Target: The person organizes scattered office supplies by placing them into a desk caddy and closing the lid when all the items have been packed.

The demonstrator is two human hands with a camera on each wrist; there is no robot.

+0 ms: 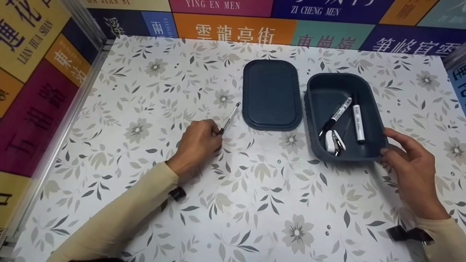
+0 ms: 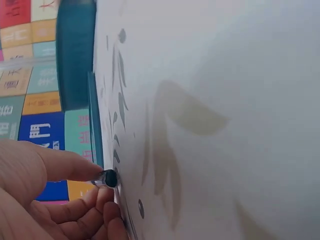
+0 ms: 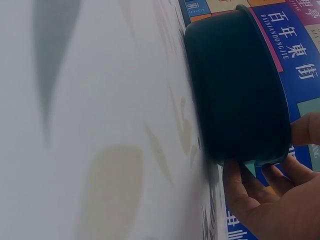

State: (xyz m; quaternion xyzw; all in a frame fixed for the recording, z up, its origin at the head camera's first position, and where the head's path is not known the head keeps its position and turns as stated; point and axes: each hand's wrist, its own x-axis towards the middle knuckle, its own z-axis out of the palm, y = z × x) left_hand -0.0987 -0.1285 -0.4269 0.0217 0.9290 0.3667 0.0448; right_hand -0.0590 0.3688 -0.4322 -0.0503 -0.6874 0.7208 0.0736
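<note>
My left hand (image 1: 199,145) pinches a clear-barrelled pen (image 1: 230,118) with a dark end, low over the table. In the left wrist view the pen's dark round end (image 2: 111,178) shows between thumb and fingers. At the right, my right hand (image 1: 413,169) grips the near right corner of a dark blue box (image 1: 312,120), fingers and thumb spread about its wall. Inside the box lie a pen with a printed white barrel (image 1: 340,111), a white marker (image 1: 359,123) and a small white stapler (image 1: 332,142).
A dark blue lid (image 1: 271,94) lies flat on the table just left of the box. The table (image 1: 233,218) has a white leaf-and-flower cover. Colourful panels with printed characters (image 1: 233,31) stand along its back and left edges.
</note>
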